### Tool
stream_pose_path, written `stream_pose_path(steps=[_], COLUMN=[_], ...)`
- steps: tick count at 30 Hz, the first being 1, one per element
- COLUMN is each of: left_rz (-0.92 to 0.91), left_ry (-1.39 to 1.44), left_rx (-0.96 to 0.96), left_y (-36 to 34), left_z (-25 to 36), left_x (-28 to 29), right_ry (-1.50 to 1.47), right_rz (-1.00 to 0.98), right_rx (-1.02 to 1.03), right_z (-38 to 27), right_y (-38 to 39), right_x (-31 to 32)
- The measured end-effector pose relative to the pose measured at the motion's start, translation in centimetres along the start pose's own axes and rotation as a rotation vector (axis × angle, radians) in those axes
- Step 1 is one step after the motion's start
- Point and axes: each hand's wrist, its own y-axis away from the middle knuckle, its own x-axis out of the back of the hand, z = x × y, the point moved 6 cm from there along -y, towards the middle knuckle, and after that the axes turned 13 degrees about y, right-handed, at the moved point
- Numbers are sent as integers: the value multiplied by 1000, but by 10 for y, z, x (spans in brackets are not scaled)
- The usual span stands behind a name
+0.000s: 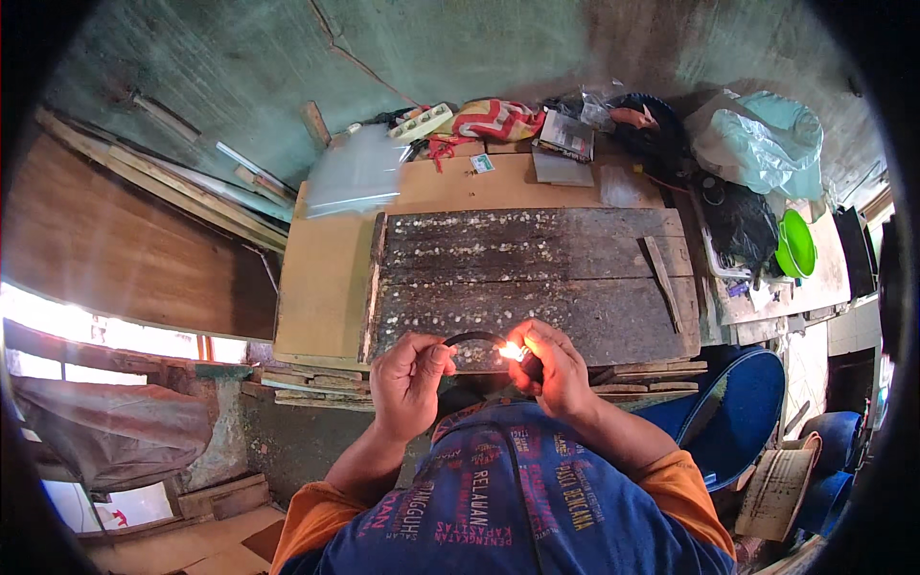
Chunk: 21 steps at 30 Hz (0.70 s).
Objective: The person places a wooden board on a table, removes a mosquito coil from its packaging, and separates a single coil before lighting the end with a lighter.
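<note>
My left hand (410, 379) is closed, with one end of a thin black curved strip (476, 335) pinched between thumb and fingers. The strip looks like rubber and arches across to the right. My right hand (556, 369) is closed around a small dark lighter (533, 365), mostly hidden by the fingers. A bright flame (513, 352) burns beside the right fingertips, at the strip's right end. Glare hides whether the flame touches the strip. Both hands are raised over the near edge of a dark, worn wooden board (613, 316) speckled with pale spots.
A narrow wood stick (661, 284) lies on the board's right side. Behind are a clear plastic sheet (355, 171), a power strip (422, 124) and a red patterned cloth (498, 121). To the right sit a green bowl (795, 244) and a blue plastic barrel (743, 402).
</note>
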Motion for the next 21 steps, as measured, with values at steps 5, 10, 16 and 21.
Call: stream_pose_path(steps=[5, 10, 16, 21], left_rz=[-15, -17, -24, -18], left_ry=[0, -12, -28, -11], left_rx=[10, 14, 50, 85], left_y=[-2, -4, -7, -8], left_z=[-1, -2, 2, 1], left_x=[1, -1, -6, -7], right_ry=[7, -5, -35, -73], right_rz=[10, 26, 19, 21], right_rx=[2, -3, -29, -40], right_z=[-1, -1, 1, -2], right_y=[-2, -4, -6, -6], right_x=[2, 3, 6, 6])
